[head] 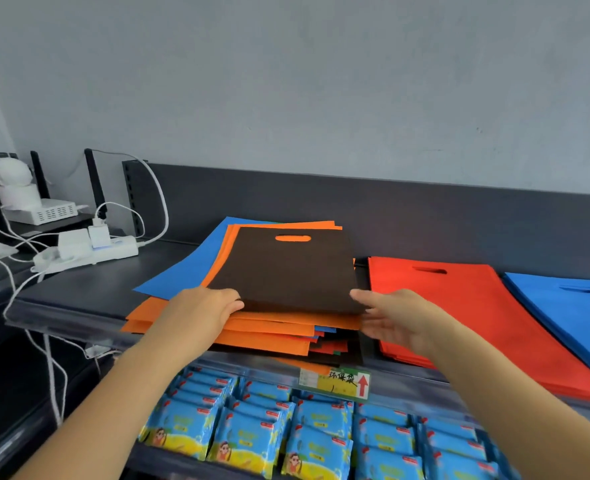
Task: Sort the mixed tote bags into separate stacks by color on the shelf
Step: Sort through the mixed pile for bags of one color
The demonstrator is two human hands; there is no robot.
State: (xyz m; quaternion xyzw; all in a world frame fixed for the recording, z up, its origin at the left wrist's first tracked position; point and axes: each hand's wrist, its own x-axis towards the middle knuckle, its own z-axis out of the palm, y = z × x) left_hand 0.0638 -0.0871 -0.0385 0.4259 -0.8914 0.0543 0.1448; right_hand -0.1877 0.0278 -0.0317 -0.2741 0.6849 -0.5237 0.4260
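Leftmost, a white power strip with plugged-in chargers and trailing white cables is seen on the dark grey metal shelf, well apart from the bags. Next along, the mixed pile of flat non-woven tote bags is found near the shelf's front edge: a blue bag juts out at the back left, several orange bags are fanned beneath, and slivers of blue, red, green and black are visible at the pile's near right corner. On top of it a dark brown tote bag with an oval cut-out handle is lying, and through that handle orange is shown.

The near left corner of the brown bag is gripped by the left hand, fingers curled over its edge. The right hand is held open and flat at the bag's near right corner, fingers spread and touching the edge; whether the bag is pinched there cannot be told.

Further right, a sorted stack of red-orange tote bags is laid flat, and beside it, partly cut off by the frame, a stack of blue tote bags.

Two colour stacks are thus judged started, while no brown or orange stack is seen; much of the pile is left to sort. Below the shelf, rows of blue and yellow snack packets are displayed.
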